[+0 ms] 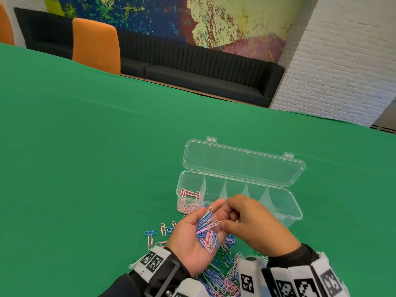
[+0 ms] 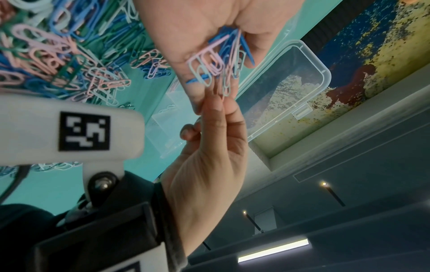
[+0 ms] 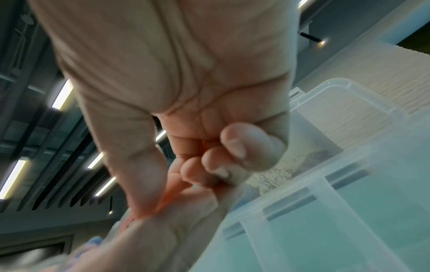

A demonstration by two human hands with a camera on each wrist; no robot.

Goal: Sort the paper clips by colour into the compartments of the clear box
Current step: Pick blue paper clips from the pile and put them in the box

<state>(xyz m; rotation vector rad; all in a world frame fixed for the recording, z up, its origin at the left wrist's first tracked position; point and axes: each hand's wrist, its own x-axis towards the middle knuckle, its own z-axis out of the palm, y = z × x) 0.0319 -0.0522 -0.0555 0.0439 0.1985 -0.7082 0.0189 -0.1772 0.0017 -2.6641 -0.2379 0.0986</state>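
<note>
The box (image 1: 287, 213) stands on the table (image 1: 85, 146), its lid (image 1: 242, 161) lying open behind it. Some clips (image 1: 189, 200) lie in its leftmost compartment. In front of the box, both hands meet above a pile of clips (image 1: 220, 273); loose clips (image 1: 151, 233) lie left of it.

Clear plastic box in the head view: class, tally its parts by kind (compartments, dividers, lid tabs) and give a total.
Compartments of the clear plastic box: 5
Dividers: 4
Lid tabs: 2
Total: 11
</note>
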